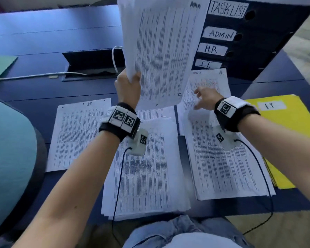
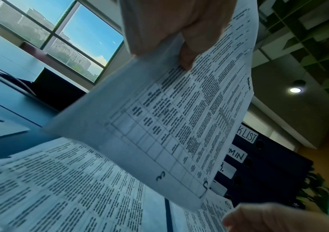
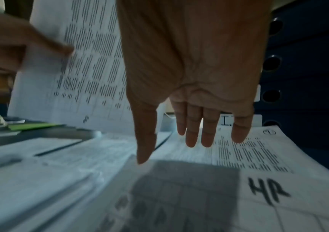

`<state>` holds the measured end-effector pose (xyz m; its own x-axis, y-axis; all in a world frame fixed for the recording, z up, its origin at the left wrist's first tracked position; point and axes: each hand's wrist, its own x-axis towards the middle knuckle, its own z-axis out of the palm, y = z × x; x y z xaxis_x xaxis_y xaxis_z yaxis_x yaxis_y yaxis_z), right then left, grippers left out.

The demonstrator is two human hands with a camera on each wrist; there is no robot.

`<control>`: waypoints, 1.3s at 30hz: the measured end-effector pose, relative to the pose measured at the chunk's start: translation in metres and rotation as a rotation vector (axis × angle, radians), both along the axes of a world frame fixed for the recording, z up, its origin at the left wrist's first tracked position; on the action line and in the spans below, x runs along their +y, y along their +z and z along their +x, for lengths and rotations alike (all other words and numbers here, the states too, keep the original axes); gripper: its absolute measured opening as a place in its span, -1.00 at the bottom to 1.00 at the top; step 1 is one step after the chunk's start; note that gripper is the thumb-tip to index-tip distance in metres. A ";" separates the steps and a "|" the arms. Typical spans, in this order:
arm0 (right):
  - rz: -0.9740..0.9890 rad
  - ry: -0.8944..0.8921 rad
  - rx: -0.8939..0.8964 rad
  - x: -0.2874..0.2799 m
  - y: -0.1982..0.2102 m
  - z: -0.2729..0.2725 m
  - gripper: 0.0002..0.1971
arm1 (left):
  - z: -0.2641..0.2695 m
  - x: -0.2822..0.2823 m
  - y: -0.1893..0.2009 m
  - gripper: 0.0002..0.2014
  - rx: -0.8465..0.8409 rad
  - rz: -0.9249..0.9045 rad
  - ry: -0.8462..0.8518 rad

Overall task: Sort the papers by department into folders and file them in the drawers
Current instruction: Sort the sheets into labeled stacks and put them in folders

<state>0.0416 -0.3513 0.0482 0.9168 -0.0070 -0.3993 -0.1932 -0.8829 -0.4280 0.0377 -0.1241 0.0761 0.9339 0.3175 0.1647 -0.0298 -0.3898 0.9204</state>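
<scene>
My left hand [image 1: 130, 80] grips a thick stack of printed papers [image 1: 159, 51] by its lower left corner and holds it upright above the table; in the left wrist view the thumb [image 2: 186, 62] lies across the stack's [image 2: 159, 125] front. My right hand [image 1: 205, 97] is open with straight, spread fingers [image 3: 193, 138] just over the right pile [image 1: 222, 158], whose top sheet is marked HR [image 3: 268, 193]. A sheet marked IT [image 1: 79, 135] lies at the left and a thick pile [image 1: 145, 167] in the middle. The dark drawer unit [image 1: 258, 42] carries labels TASKLIST, ADMIN, H.R. and I.T.
A yellow folder labelled I.T [image 1: 290, 126] lies right of the piles. A green folder [image 1: 0, 67] sits at the far left. A cable hatch [image 1: 91, 67] with a white cable opens in the blue table [image 1: 43, 42]. A teal chair [image 1: 7, 158] stands at my left.
</scene>
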 end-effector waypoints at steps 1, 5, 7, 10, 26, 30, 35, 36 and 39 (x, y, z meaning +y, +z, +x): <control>-0.062 0.059 0.067 -0.004 -0.005 0.003 -0.30 | 0.004 -0.004 0.000 -0.77 0.003 -0.005 0.015; -0.200 0.199 0.196 -0.010 -0.025 0.002 -0.20 | 0.013 -0.018 -0.009 -0.82 0.053 0.016 0.039; -0.290 0.255 0.171 -0.012 -0.036 0.000 -0.30 | 0.013 -0.027 -0.016 -0.89 0.095 0.039 0.047; -0.276 0.311 0.212 -0.017 -0.039 0.004 -0.41 | 0.018 -0.039 -0.024 -0.89 0.143 0.027 0.036; -0.027 0.522 0.301 -0.040 -0.001 0.004 -0.81 | 0.020 -0.109 -0.079 -0.69 0.686 -0.139 -0.206; 0.004 0.438 0.315 -0.044 -0.013 0.007 -0.76 | 0.018 -0.124 -0.094 -0.69 0.734 -0.181 -0.137; -0.022 0.414 0.287 -0.040 -0.026 0.009 -0.75 | 0.020 -0.136 -0.103 -0.71 0.749 -0.208 -0.080; -0.039 0.413 0.282 -0.040 -0.028 0.010 -0.77 | 0.022 -0.137 -0.104 -0.71 0.749 -0.213 -0.080; -0.086 0.418 0.258 -0.037 -0.036 0.010 -0.81 | 0.028 -0.138 -0.106 -0.71 0.747 -0.265 -0.102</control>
